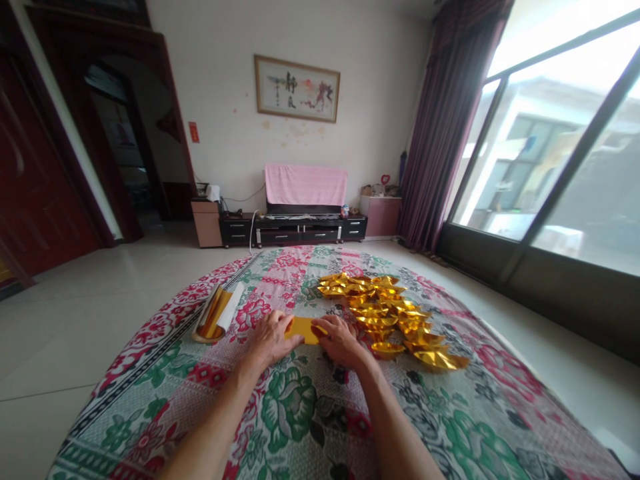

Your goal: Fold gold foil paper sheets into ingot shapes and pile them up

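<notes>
A sheet of gold foil paper (303,331) is stretched between my two hands, low over the middle of the table. My left hand (274,337) pinches its left end, thumb toward the centre. At the right end, my right hand (337,339) grips the paper with fingers curled over it. Both ends look bent or folded under the fingers, though the exact folds are hidden. To the right of my right hand lie several shiny folded gold paper ingots (380,312), clustered in rough rows. Left of my left hand is a stack of gold and white paper sheets (220,308) in a shallow holder.
A floral tablecloth (290,407) covers the round table (475,413). Beyond it, a low black TV cabinet (300,233) stands by the wall, with a pink cloth (306,184) over the television. Glass windows (545,153) and a purple curtain (440,127) are on the right.
</notes>
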`<state>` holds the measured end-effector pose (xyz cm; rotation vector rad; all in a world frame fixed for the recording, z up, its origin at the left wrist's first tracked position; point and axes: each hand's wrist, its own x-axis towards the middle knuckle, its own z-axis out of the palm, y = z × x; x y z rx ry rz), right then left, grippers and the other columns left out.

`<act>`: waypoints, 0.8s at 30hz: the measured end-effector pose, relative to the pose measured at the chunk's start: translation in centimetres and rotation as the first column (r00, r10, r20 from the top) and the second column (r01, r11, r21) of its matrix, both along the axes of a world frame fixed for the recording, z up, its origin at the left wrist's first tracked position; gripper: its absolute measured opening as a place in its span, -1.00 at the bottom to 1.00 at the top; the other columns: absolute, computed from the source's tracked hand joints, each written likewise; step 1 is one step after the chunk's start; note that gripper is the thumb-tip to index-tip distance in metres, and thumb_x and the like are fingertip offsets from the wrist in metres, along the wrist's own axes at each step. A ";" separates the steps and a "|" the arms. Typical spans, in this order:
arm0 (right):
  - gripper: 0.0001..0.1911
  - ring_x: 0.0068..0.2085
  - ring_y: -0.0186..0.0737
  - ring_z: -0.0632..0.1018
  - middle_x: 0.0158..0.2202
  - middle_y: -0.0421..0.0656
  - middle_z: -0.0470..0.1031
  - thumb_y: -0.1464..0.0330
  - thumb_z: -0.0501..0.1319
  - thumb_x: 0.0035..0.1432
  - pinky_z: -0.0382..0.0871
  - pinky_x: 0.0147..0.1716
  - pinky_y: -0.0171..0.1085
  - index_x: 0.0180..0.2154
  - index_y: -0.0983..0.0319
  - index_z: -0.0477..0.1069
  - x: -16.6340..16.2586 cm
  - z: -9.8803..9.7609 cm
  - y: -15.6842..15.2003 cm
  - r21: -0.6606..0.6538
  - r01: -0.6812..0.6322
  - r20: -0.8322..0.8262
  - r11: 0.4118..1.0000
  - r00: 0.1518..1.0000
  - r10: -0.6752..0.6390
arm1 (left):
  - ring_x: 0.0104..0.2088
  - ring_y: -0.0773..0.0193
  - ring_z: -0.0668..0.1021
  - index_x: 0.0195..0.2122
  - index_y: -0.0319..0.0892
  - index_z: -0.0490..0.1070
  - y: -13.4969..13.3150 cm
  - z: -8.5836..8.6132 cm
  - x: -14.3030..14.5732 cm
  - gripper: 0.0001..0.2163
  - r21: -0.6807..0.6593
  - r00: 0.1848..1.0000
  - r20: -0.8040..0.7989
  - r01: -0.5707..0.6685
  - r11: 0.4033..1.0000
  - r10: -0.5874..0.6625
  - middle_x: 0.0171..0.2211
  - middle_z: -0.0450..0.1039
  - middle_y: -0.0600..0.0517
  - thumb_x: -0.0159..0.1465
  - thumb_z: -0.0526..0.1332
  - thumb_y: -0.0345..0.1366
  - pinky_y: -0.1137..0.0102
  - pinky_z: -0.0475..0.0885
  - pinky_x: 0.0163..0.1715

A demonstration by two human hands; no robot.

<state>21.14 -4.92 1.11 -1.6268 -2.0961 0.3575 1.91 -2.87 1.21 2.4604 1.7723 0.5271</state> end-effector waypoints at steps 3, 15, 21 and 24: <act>-0.71 0.03 -0.15 0.31 -0.01 -0.21 0.35 0.27 0.04 0.16 0.03 0.02 -0.09 -0.08 -0.03 0.39 0.1 -0.1 0.2 -0.017 -0.012 -0.025 1.000 1.000 0.011 | -0.11 0.18 0.37 -0.07 -0.04 0.37 0.0 0.0 0.0 -0.59 -0.008 1.000 0.009 -0.004 1.000 0.004 -0.16 0.30 -0.01 0.08 0.17 -0.01 0.34 0.22 -0.07; -0.66 0.02 -0.19 0.33 -0.03 -0.19 0.39 0.45 0.01 0.06 0.04 0.00 -0.19 -0.17 0.09 0.43 -0.3 0.6 0.2 -0.056 0.062 -0.042 0.996 0.997 -0.065 | -0.14 0.18 0.39 -0.14 -0.05 0.39 0.1 -0.3 0.1 -0.63 0.014 0.999 0.052 -0.005 1.000 0.004 -0.21 0.31 -0.01 0.07 0.19 0.00 0.35 0.25 -0.12; -0.65 -0.02 -0.12 0.32 -0.09 -0.19 0.37 0.28 0.17 -0.03 0.01 -0.02 -0.12 -0.13 0.04 0.39 -0.6 -0.6 0.1 0.064 0.058 -0.023 0.996 0.998 -0.057 | -0.17 0.19 0.40 -0.17 -0.06 0.38 -0.1 -0.4 0.2 -0.66 0.072 0.999 0.048 -0.008 0.997 0.005 -0.23 0.30 0.00 0.07 0.20 -0.04 0.35 0.26 -0.14; -0.59 0.00 -0.12 0.31 -0.06 -0.18 0.35 0.31 0.18 -0.05 0.01 -0.03 -0.12 -0.07 0.02 0.36 -0.4 -0.8 0.1 0.050 0.046 -0.022 0.998 0.999 -0.045 | -0.19 0.20 0.40 -0.21 -0.08 0.38 -0.3 -0.5 0.7 -0.66 0.079 0.998 0.057 -0.041 0.996 0.036 -0.23 0.30 -0.01 0.06 0.20 -0.01 0.34 0.26 -0.14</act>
